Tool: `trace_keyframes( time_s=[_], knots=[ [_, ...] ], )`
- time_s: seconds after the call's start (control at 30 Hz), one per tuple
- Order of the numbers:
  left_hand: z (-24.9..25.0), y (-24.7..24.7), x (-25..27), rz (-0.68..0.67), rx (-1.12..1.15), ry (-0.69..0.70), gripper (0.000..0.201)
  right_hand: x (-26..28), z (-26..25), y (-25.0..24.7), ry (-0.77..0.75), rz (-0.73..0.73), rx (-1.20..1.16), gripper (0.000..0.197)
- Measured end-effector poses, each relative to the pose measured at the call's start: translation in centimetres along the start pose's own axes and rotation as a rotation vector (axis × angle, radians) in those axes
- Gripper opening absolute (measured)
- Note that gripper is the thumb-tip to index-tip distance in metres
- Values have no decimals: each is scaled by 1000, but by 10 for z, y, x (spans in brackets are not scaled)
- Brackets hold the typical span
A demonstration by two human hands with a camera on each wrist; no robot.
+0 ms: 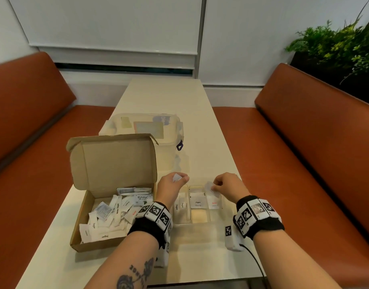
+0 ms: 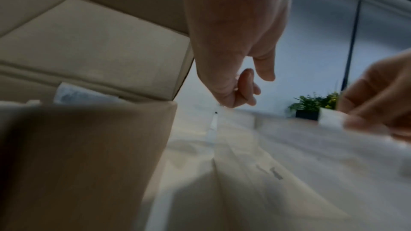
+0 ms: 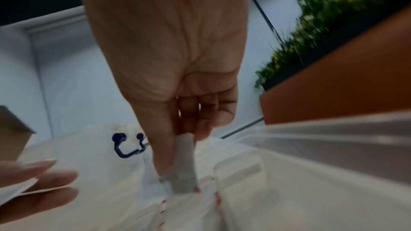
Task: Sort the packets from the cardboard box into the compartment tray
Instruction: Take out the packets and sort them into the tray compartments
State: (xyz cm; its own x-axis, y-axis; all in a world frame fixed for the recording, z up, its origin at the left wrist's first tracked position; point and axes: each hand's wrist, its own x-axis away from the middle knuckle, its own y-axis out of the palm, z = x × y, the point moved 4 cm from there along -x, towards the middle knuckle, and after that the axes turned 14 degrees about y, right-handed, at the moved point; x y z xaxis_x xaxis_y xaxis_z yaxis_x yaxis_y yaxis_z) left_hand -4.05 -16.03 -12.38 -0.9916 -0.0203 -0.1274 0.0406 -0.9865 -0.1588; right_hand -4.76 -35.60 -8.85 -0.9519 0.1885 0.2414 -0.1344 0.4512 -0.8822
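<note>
The open cardboard box (image 1: pixel 80 213) sits at the left of the table, with several loose white packets (image 1: pixel 112 213) inside. To its right lies the clear compartment tray (image 1: pixel 198 216), with Sugar sticks (image 1: pixel 181 205), a Pepper packet (image 1: pixel 197 202) and a Salt packet (image 1: pixel 214 203) in its far compartments. My left hand (image 1: pixel 182 178) pinches a small white packet (image 1: pixel 177 176) above the tray's far left corner. My right hand (image 1: pixel 214 185) pinches another small packet (image 1: pixel 209 187) (image 3: pixel 184 164) just over the Salt compartment. The left wrist view is blurred, so the left hand's packet is hidden there.
A clear lidded plastic container (image 1: pixel 146 130) stands behind the box. Orange benches (image 1: pixel 304 163) flank the table, and a green plant (image 1: pixel 336 42) is at the back right. A white tagged block (image 1: pixel 231 238) with a black cable lies by the tray's near right corner.
</note>
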Motion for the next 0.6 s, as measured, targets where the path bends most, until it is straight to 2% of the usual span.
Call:
trace_keyframes(
  time_s=[0.13, 0.33, 0.5, 0.6],
  knots=[
    [-11, -1, 0, -28, 9, -39, 7, -2, 10, 6, 57, -85, 227, 15],
    [-15, 1, -4, -80, -17, -70, 10, -1, 6, 29, -1, -181, 293, 19],
    [-15, 1, -4, -79, 16, -79, 10, -3, 7, 27, -70, -142, 275, 13],
    [-14, 1, -3, -74, 27, -88, 11, -1, 8, 29, -104, -89, 261, 29]
  ],
)
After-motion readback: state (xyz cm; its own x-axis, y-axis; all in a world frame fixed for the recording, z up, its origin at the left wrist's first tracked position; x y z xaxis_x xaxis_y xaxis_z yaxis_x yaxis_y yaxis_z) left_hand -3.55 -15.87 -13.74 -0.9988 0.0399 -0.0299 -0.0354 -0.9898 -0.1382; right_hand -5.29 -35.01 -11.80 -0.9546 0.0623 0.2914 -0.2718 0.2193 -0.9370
